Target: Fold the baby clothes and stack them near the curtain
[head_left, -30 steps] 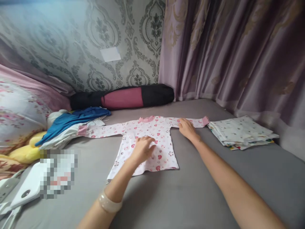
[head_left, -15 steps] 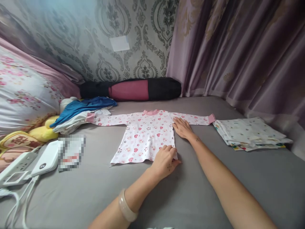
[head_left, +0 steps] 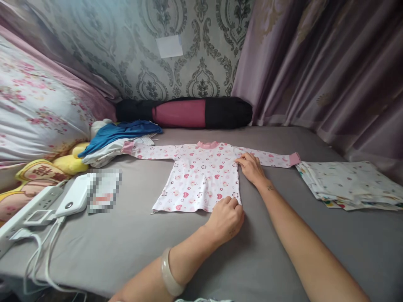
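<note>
A small white long-sleeved shirt [head_left: 201,180] with pink hearts, flowers and a pink collar lies spread flat, its sleeves stretched out to both sides. My left hand [head_left: 226,220], below a pale bangle on the forearm, is closed on the shirt's lower right corner; its fingertips are mostly hidden. Higher up, my right hand [head_left: 252,168] has its fingers bent and pinched at the side seam under the right sleeve. The right cuff touches or nearly touches a folded pile of white printed cloth [head_left: 349,182].
The grey bed sheet [head_left: 141,239] lies underneath. To the left are a blue garment [head_left: 119,136], yellow plush toys [head_left: 71,163], a white power bank [head_left: 74,197] and a power strip [head_left: 40,205] with cables. A black and red long bag [head_left: 179,114] rests against the wall.
My right hand's fingers, flat on the shirt before, have drawn in at the seam under the sleeve. My left hand's fingers have closed more tightly at the hem corner. The camera view has shifted.
</note>
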Tool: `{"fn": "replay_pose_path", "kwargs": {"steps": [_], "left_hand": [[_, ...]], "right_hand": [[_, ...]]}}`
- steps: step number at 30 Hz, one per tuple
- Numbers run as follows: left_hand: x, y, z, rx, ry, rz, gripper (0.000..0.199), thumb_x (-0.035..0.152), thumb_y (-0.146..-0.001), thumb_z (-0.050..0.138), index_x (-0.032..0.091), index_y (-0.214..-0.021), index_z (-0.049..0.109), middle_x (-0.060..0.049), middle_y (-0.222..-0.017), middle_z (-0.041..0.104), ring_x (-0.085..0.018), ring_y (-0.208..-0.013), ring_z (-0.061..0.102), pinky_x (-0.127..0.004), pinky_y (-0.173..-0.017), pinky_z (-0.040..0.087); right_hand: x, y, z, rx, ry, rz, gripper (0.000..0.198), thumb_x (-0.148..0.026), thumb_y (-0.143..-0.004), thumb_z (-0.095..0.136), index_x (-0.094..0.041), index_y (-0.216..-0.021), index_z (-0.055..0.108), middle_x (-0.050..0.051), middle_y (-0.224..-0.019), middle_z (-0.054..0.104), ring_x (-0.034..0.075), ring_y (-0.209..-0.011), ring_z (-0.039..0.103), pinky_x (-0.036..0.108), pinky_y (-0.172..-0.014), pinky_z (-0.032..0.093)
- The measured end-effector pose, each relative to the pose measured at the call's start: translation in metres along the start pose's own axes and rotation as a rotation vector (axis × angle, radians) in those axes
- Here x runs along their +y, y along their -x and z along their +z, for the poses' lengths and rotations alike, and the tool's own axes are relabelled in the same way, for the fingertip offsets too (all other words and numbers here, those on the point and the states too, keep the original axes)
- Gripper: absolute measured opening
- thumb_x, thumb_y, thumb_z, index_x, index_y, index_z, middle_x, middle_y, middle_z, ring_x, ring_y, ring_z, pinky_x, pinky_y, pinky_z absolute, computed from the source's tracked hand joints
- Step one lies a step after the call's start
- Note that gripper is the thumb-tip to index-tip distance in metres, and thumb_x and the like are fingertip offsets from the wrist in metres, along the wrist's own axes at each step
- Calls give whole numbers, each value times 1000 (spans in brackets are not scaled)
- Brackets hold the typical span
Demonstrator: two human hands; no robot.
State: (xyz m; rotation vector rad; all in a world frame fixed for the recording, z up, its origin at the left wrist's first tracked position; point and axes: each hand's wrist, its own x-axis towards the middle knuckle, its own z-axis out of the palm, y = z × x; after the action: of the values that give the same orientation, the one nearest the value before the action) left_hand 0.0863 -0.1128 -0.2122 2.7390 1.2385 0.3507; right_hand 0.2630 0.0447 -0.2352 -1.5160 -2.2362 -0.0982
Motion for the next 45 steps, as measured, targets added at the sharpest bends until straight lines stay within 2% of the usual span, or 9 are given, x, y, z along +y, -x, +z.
{"fn": "replay_pose_path", "kwargs": {"steps": [4,10,19,25,30,34,38,41,45], "left_hand": [[-1,-3,-1,-16,28,-30,28,26,-97,33,17,-86,57,-7,-87,62,-20,-82,57,-32,-74,48],[4,-8,6,36,140,-63,32,30,-99,28,18,-95,57,-5,-94,63,-17,-85,59,-29,-75,48],[4,-10,12,20,118,9,30,29,-98,33,17,-90,60,-7,-91,63,-19,-84,57,-30,-76,48],[0,-10,3,47,253,-19,30,35,-97,35,19,-91,60,-6,-89,64,-18,-83,59,-28,-74,49],[-38,-17,-16,139,229,-179,21,28,-95,40,20,-100,58,-8,-102,63,-20,-96,59,-31,-83,48],[-78,-29,-30,15,83,-276,15,23,-91,44,17,-100,56,-11,-102,62,-24,-97,58,-36,-84,48],[-99,-51,-26,44,65,-268,15,20,-89,46,17,-102,53,-11,-108,60,-23,-103,56,-36,-88,47],[-113,-73,-15,81,86,-267,18,20,-86,51,17,-104,52,-12,-114,58,-24,-110,53,-36,-92,45],[-149,-99,-10,139,80,-386,18,18,-87,47,18,-103,54,-12,-116,57,-25,-113,52,-38,-94,43]], "right_hand": [[2,-3,4,0,44,-2,30,-19,-93,44,-23,-100,72,9,-101,61,22,-97,50,33,-84,34],[4,-6,3,-3,78,15,30,-19,-93,43,-23,-99,72,8,-102,61,22,-96,49,34,-82,34],[4,-6,4,1,38,35,32,-18,-92,43,-22,-99,73,9,-100,61,23,-98,50,34,-87,40],[1,-3,1,6,-25,56,32,-17,-90,43,-23,-101,73,9,-105,62,23,-103,52,35,-90,41],[-1,3,-6,1,-44,83,33,-17,-92,41,-22,-110,69,8,-114,64,23,-108,52,37,-92,39],[-10,-3,-9,-55,-66,79,31,-17,-93,42,-22,-109,68,7,-119,64,22,-110,53,37,-94,36],[-27,-35,-5,-122,-95,59,31,-19,-93,42,-23,-107,69,5,-117,65,20,-110,54,35,-96,34],[-37,-68,1,-190,-93,114,32,-21,-94,41,-24,-111,67,5,-120,64,21,-110,54,34,-94,35],[-39,-103,14,-249,-60,200,34,-23,-95,39,-23,-120,63,7,-125,61,25,-115,50,35,-93,35]]}}
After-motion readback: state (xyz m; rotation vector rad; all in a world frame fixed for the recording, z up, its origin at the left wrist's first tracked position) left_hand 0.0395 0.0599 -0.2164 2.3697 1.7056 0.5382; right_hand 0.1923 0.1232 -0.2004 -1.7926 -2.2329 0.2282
